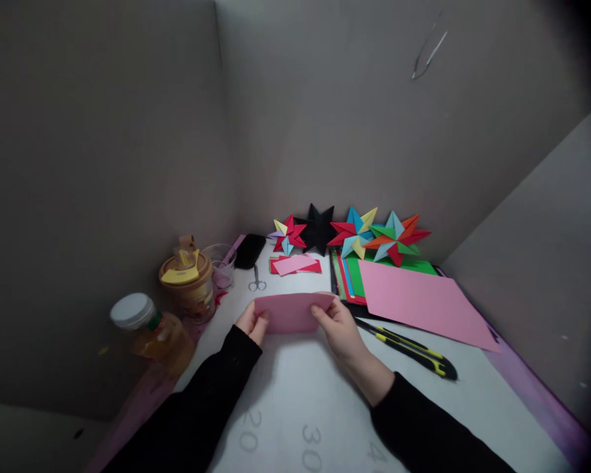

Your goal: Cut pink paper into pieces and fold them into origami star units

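A pink sheet of paper is held up between my two hands, over the white work surface. My left hand pinches its left edge, thumb in front. On the right edge, my right hand grips it with the thumb on the near face; most fingers are hidden behind the paper. Close to my right hand lies a black and yellow utility knife. Beyond the paper are small scissors and a few cut pink and red paper strips.
Colourful folded paper stars and a black star lean on the back wall. A large pink sheet tops a coloured paper stack at right. Leftward stand a lidded jar, a brown-lidded cup, a clear cup and a black phone.
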`<state>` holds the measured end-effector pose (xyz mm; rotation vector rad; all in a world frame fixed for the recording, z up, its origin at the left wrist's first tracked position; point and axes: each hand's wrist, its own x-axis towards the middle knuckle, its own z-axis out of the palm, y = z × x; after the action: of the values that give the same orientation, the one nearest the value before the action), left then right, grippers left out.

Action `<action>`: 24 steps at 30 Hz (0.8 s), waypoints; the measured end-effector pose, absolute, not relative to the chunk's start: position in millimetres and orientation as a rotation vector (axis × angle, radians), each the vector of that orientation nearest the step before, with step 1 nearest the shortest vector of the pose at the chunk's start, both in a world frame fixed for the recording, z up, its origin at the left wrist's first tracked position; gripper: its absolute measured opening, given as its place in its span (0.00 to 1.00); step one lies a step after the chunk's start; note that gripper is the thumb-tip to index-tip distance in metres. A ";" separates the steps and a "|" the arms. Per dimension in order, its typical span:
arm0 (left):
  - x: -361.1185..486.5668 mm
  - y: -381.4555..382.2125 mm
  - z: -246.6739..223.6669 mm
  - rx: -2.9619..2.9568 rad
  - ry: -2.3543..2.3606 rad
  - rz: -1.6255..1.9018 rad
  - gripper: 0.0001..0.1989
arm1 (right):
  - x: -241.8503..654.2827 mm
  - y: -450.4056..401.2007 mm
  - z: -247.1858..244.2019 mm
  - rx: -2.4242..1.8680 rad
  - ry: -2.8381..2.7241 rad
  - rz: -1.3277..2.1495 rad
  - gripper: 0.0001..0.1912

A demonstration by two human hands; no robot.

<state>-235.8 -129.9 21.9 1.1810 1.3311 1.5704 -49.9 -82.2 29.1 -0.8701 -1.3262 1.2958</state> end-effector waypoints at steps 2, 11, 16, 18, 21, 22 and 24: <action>-236.1 -130.0 19.9 1.193 1.349 1.565 0.18 | -49.9 -83.1 29.2 -0.872 -1.329 1.289 0.12; -238.1 -127.3 8.7 1.153 1.329 1.511 0.24 | -52.8 -79.0 14.1 -0.845 -1.237 1.379 0.12; -243.0 -129.1 18.1 1.240 1.378 1.533 0.20 | -48.4 -80.7 31.4 -0.856 -1.337 1.286 0.09; -252.3 -127.3 26.1 1.474 1.359 1.586 0.16 | -41.8 -81.2 47.0 -0.809 -1.481 1.166 0.07; -268.7 -123.7 38.7 1.899 1.238 1.572 0.15 | -29.8 -80.5 69.5 -0.641 -1.660 0.973 0.06; -272.4 -123.4 42.1 2.012 1.238 1.526 0.14 | -26.0 -80.1 75.0 -0.621 -1.699 0.912 0.06; -274.9 -125.5 46.9 2.124 1.293 1.529 0.13 | -19.6 -79.4 81.9 -0.615 -1.762 0.809 0.05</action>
<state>-274.9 -125.5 46.9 2.1240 1.2929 1.5289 -19.6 -79.4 81.9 -0.6154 -1.7624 0.8087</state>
